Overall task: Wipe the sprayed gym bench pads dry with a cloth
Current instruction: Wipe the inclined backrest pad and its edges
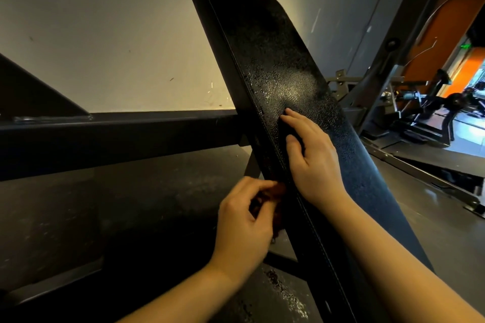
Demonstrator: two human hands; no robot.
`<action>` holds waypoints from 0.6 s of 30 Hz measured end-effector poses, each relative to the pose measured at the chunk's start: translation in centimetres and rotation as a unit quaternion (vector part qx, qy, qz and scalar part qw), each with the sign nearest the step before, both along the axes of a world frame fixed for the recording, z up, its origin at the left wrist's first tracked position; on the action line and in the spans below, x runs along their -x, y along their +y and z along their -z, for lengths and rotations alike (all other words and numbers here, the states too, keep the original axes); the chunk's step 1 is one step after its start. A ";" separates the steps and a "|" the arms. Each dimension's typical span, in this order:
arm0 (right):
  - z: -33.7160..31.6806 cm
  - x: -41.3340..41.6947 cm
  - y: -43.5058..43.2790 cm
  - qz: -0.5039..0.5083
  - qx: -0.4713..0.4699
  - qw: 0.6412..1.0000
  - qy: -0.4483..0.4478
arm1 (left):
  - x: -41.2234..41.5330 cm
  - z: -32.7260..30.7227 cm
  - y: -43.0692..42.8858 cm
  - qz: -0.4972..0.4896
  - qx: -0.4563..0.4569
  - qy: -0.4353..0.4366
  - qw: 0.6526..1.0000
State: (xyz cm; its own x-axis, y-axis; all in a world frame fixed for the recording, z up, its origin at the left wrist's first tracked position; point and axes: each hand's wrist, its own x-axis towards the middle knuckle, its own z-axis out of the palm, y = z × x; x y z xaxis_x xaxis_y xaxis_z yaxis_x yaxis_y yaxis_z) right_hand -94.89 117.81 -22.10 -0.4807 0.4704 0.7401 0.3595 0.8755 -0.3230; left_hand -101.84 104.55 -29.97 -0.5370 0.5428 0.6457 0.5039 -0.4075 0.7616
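Note:
A long black bench pad (265, 42) slants up from the lower right to the top centre, its middle glistening with spray droplets. My right hand (312, 157) lies flat on the pad's face, fingers stretched toward the wet patch. My left hand (246, 220) is at the pad's left edge, fingers curled round a dark reddish-brown cloth (275, 196) bunched against the pad's side. Most of the cloth is hidden by my fingers and shadow.
A thick black steel beam (118, 136) runs horizontally behind the pad, in front of a pale wall (105, 21). Dark floor lies below, with a speckled wet patch (286, 294). Gym machines (425, 113) and a metal frame stand at the right.

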 end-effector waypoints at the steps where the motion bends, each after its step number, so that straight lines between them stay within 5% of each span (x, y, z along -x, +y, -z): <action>1: 0.0 0.0 0.0 -0.001 0.000 1.000 0.002 | 1.1 -0.7 1.0 -0.020 -0.015 -0.016 1.000; 5: 0.0 0.1 0.1 -0.004 0.006 1.000 0.011 | 5.4 -4.2 4.5 -0.071 -0.059 -0.089 0.992; 14: -0.1 0.0 -0.2 0.000 0.002 1.000 0.003 | 0.3 -1.5 0.4 0.000 -0.019 -0.008 1.000; 18: -0.2 0.1 -0.1 -0.001 0.002 1.000 0.005 | 4.3 -4.0 3.8 -0.066 -0.062 -0.077 0.993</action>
State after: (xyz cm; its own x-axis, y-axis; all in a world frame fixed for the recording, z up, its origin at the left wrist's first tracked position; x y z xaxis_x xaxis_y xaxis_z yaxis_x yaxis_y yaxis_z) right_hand -94.98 117.74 -21.94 -0.4745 0.4722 0.7429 0.3536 0.8751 -0.3303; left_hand -106.13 108.32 -25.96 -0.6960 0.3835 0.6070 0.4395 -0.4410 0.7825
